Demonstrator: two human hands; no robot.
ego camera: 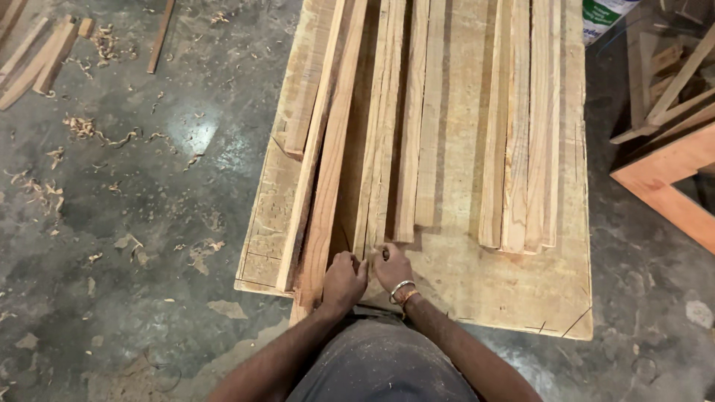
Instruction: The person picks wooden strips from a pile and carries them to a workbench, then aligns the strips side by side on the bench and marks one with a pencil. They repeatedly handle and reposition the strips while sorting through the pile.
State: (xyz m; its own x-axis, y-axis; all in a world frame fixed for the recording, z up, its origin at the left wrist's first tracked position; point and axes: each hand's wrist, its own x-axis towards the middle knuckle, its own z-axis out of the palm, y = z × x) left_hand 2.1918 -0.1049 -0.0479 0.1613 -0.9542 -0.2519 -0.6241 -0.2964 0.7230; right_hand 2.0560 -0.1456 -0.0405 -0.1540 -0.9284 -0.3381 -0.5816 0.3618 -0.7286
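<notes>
1. A worker's left hand (344,280) and right hand (390,268) meet at the near end of a long wooden strip (378,126) lying on a plywood counter (514,290); metal bangles (403,291) ring the right wrist.
2. The left fingers are curled closed over the strip's end; the right fingers pinch it from the other side.
3. The strip lies among the middle pieces on the counter, a wider plank (328,171) just to its left and a bundle of battens (521,141) well to its right.
4. Its long axis runs away from the worker, the far end leaning slightly right.
5. The strip looks stiff, light and rough-sawn, likely splintery; held only at the end it would probably sag or swing, so a grip nearer mid-length seems steadier.
6. Wood shavings (89,130) litter the concrete floor (149,313).
</notes>
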